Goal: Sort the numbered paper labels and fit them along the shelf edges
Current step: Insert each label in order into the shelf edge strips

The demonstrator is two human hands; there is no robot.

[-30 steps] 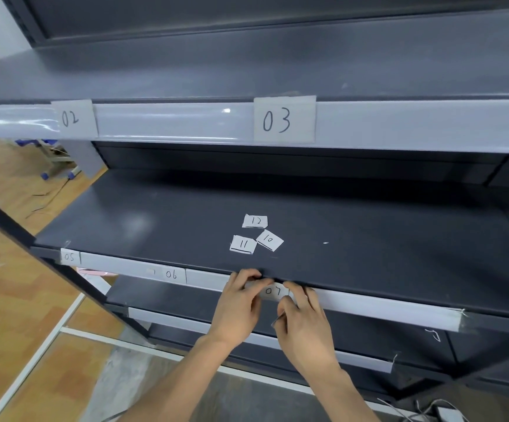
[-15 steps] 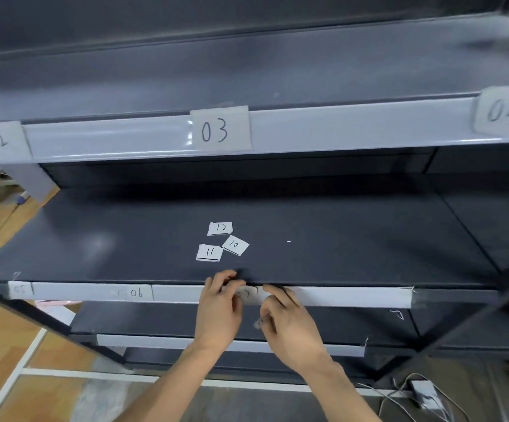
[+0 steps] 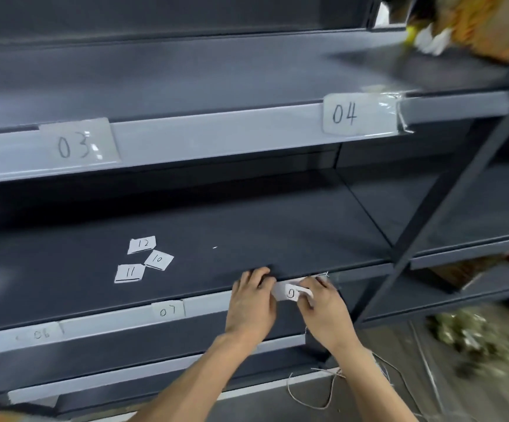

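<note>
Label-fitting is the step in hand: both hands work at the right end of the edge strip (image 3: pixel 207 301) on the middle shelf (image 3: pixel 277 233), with a small paper label (image 3: pixel 289 292) between them. The left hand (image 3: pixel 251 303) curls its fingers over the shelf lip and its thumb pins the label's left end, while the right hand (image 3: pixel 323 309) pinches the right end between thumb and fingertips, hiding the second digit after the "0". To do this well, I judge the paper should be kept flat and level with the strip and fed under the clear cover from one end. It should slide in without buckling, the left thumb steadying it, and it should sit well apart from the 07 label (image 3: pixel 168 310) so the spacing matches that from the 06 label (image 3: pixel 41 334). Thin paper creases easily, so light pressure seems wise. Labels 12 (image 3: pixel 142 244), 10 (image 3: pixel 158 259) and 11 (image 3: pixel 129 272) lie loose on the shelf top, still to be fitted. Compared with half a second ago, the hands have left the 07 label, now seated in the strip, and moved right along the edge with a fresh label. The view has swung right too, putting the 04 label (image 3: pixel 344 114) overhead.
</note>
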